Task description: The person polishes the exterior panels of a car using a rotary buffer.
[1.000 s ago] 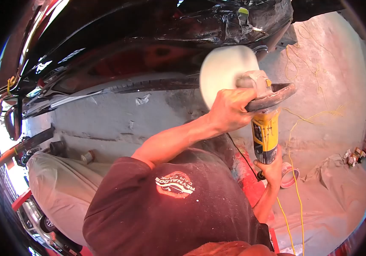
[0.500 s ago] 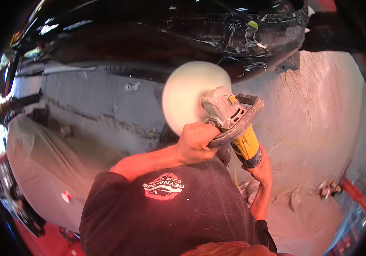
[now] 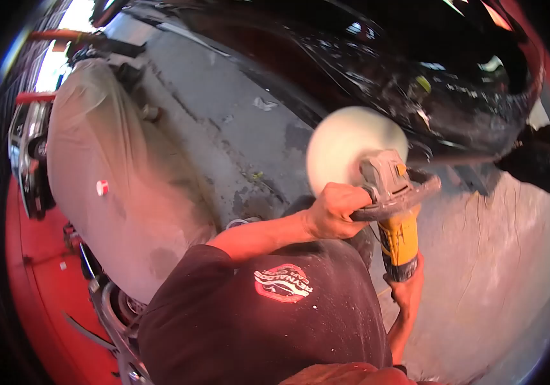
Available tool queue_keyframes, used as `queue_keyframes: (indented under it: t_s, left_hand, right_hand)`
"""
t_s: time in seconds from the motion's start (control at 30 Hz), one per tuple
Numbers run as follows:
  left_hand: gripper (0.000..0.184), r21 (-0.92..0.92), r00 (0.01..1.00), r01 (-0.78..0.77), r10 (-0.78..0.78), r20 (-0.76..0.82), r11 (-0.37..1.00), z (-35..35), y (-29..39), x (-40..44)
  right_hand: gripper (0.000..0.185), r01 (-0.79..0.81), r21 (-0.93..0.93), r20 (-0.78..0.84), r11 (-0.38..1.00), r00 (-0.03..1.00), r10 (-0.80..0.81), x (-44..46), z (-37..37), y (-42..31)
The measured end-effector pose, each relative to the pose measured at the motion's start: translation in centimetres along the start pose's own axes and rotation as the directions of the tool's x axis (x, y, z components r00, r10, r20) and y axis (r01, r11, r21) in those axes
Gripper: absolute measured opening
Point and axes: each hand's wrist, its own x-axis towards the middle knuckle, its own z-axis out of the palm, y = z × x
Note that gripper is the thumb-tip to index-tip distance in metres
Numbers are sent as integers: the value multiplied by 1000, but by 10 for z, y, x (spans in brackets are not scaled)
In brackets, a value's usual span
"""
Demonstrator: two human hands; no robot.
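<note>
Polisher [image 3: 399, 239] (yellow) in right hand [image 3: 408, 287]

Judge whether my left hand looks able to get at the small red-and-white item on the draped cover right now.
Probably not: the left hand is closed on the handle of the power tool, and the red-and-white item lies well off to its left, though nothing covers it.

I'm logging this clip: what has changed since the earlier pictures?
The view has swung: the glossy black car body, roughly level before, now slants down rightward, and more red floor shows at left. Whether the yellow-and-grey polisher shifted along the car is unclear. Nothing was grasped or released: left hand stays on its curved handle, right hand at its rear end.
</note>
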Motion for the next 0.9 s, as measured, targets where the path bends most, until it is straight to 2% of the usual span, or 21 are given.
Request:
queue_keyframes:
  t_s: [0.07, 0.23, 0.37, 0.43, 0.5, 0.67, 0.77, 0.8, 0.9]
  left_hand:
    - [26, -6, 998, -24, 24, -55, 1000, -8, 2, 1]
    - [22, 114, 986, 24, -5, -170, 993, -59, 10, -4]
    - [20, 163, 965, 16, 27, -261, 987, -109, -26, -19]
    - [21, 227, 955, 18, 50, -291, 974, -139, -34, -15]
    - [22, 165, 920, 3, 62, -387, 986, -161, -58, -22]
    - [23, 392, 965, 85, 22, -260, 916, -190, -52, -27]
    - [24, 242, 978, -45, 92, -186, 969, -169, -60, -45]
    - [25, 151, 987, -62, 83, -137, 987, -158, -56, -42]
    - [21, 43, 993, -41, 46, -107, 998, -119, -44, -42]
  right_hand:
    - [98, 42, -31, 5, 999, 999, -42, 2, -2, -20]
    - [96, 124, -37, 17, 992, 992, -124, 5, 21, -60]
    - [95, 150, 10, 77, 989, 986, -150, 31, 69, -101]
    - [94, 231, -33, 82, 972, 970, -228, 47, 94, -116]
    - [92, 267, -52, 89, 962, 961, -262, 57, 114, -130]
    - [93, 258, -41, 101, 965, 962, -253, 57, 132, -147]
    - [96, 186, -85, 72, 979, 981, -180, 43, 126, -119]
    - [94, 167, -80, 64, 983, 985, -163, 37, 121, -105]
    - [91, 145, -79, 53, 986, 989, -141, 19, 99, -67]
